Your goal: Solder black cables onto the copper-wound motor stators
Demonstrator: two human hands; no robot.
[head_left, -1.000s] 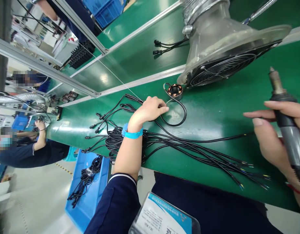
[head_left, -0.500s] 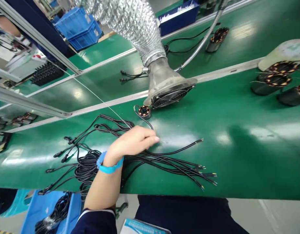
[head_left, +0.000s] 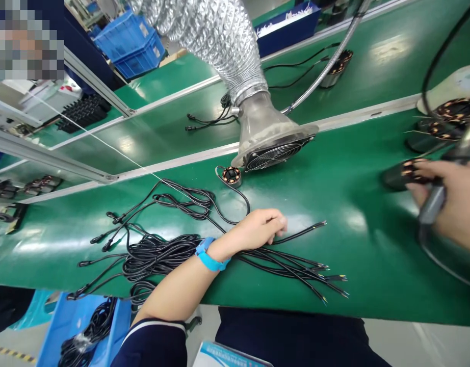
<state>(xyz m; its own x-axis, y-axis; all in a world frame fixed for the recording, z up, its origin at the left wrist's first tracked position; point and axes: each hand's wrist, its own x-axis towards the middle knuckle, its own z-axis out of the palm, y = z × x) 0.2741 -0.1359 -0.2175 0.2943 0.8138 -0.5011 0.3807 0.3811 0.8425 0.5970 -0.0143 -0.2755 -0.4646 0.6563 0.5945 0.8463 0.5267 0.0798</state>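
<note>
My left hand [head_left: 263, 227], with a blue wristband [head_left: 212, 255], is closed above a bundle of black cables [head_left: 158, 257]; its fingers hide whatever they may hold. The cables' stripped ends [head_left: 334, 279] point right. A thin white strand [head_left: 120, 152] runs from upper left toward the cables. At the right edge my right hand [head_left: 454, 204] is closed round what looks like a soldering iron [head_left: 433, 204], its cord trailing below. Its thumb and fingertips also pinch a motor stator [head_left: 397, 176] with copper windings, tilted on its side. Blur softens this hand.
A fume extraction hood [head_left: 273, 135] on a foil duct hangs over the bench [head_left: 357, 219]. Beneath it stands a small stator [head_left: 232, 176] with a cable. More stators [head_left: 452, 114] are at the right. A blue bin [head_left: 62, 326] holds coiled cables below the front edge.
My left hand has slid right over the cables. My right hand has come into view at the right, with the iron and fingers on a stator. The view has shifted slightly.
</note>
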